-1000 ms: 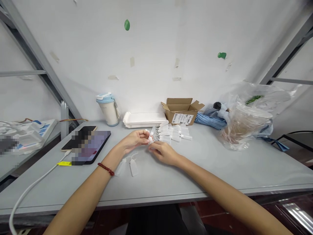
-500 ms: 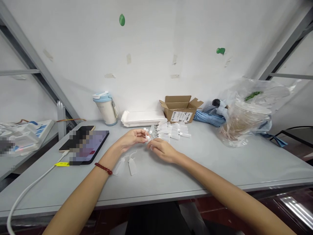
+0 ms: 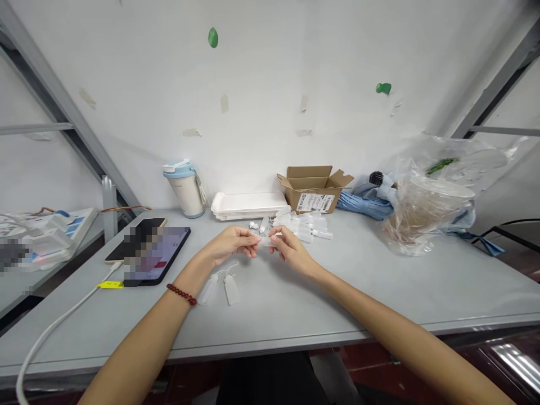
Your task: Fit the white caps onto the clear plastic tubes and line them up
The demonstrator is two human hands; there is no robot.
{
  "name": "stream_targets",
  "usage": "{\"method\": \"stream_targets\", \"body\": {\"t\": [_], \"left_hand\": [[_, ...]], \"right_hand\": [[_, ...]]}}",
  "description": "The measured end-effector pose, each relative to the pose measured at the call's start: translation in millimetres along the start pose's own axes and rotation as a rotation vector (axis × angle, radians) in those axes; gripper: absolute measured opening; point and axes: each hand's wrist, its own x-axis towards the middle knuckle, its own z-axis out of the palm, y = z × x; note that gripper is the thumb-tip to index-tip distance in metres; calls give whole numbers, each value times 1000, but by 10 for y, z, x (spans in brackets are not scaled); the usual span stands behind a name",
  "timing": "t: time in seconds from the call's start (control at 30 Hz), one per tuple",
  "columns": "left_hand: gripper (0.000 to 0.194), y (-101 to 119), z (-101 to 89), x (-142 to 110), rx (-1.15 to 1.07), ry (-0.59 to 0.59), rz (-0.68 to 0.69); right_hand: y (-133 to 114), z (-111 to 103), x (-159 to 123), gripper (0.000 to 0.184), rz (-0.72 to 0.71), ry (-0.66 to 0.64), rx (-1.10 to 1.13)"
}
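Observation:
In the middle of the grey table, my left hand [image 3: 234, 245] is closed, with thumb and fingers pinching one end of a small translucent plastic piece [image 3: 265, 241]. My right hand [image 3: 293, 252] has its thumb and fingertips closed at the other end of the same piece. Fingers hide much of it, so its exact kind is unclear. Behind my hands lies a pile of similar translucent plastic pieces [image 3: 318, 222], with several small white caps [image 3: 253, 225] beside it. Two flat translucent pieces with thin loops [image 3: 230, 289] rest on the table near my left wrist.
A stack of white trays [image 3: 248, 205] and an open cardboard box [image 3: 314, 191] stand by the wall. Left are a cup with a blue lid [image 3: 184, 189], a phone [image 3: 139, 239] and a tablet [image 3: 171, 256]. A plastic-wrapped spool [image 3: 434, 214] and blue cloth [image 3: 365, 203] are right.
My hands have moved slightly apart. The small white part at my left fingertips no longer shows there, and a translucent piece now spans between both hands' fingertips. The view shifted a little.

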Motion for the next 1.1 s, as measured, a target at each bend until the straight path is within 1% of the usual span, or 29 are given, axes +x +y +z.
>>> {"method": "stream_targets", "body": {"t": [0.13, 0.3, 0.5, 0.67, 0.8, 0.93, 1.03, 1.1], "left_hand": [[32, -16, -6, 0, 24, -55, -36], [38, -22, 10, -7, 25, -115, -77], [39, -16, 21, -8, 0, -182, -136], [37, -1, -3, -20, 1, -226, -144], [37, -12, -2, -13, 38, -193, -110], [31, -37, 9, -3, 103, -102, -68], [29, -44, 17, -3, 132, -49, -11], [29, -35, 24, -5, 134, -24, 36]], "right_hand": [[16, 19, 3, 23, 11, -6, 15], [-20, 22, 14, 25, 83, -39, 137], [-99, -9, -7, 19, 195, -87, 228], [-107, -5, -19, 17, 207, -113, 265], [-78, 20, -12, 20, 209, -87, 250], [-48, 52, -14, 22, 262, -63, 244], [-32, 61, -15, 22, 307, -68, 270], [-28, 59, -10, 22, 312, -57, 289]]}}
